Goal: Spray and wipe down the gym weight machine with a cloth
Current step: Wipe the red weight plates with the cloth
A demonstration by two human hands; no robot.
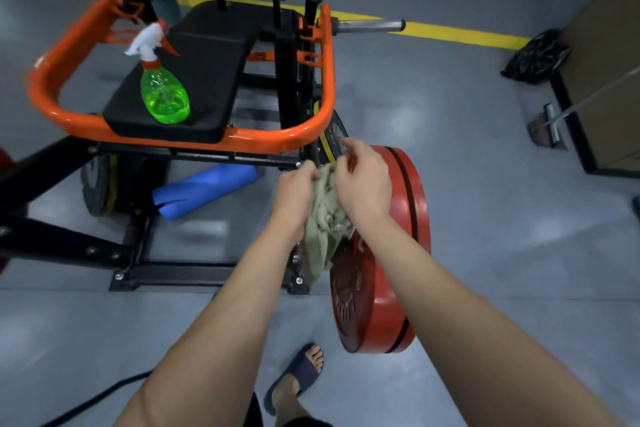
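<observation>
The left hand (pixel 296 198) and right hand (pixel 363 184) are close together, both gripping the top of the grey-green cloth (pixel 325 225), which hangs beside the red weight plates (pixel 398 253). At ten o'clock from them, the spray bottle (pixel 164 90) stands on the machine's seat (pixel 207 73).

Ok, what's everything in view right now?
orange bar: one, orange, curving round the seat
seat: one, black, inside the orange bar
spray bottle: one, green with white trigger, upright on the seat
weight plates: apparently two, red, on edge right of the orange bar
foam roll: one, blue, on the floor below the seat
bag: one, black, floor, far right
cloth: one, grey-green, bunched, centre
left hand: grips the cloth
right hand: grips the cloth
foot: one, dark sandal, bottom edge
</observation>
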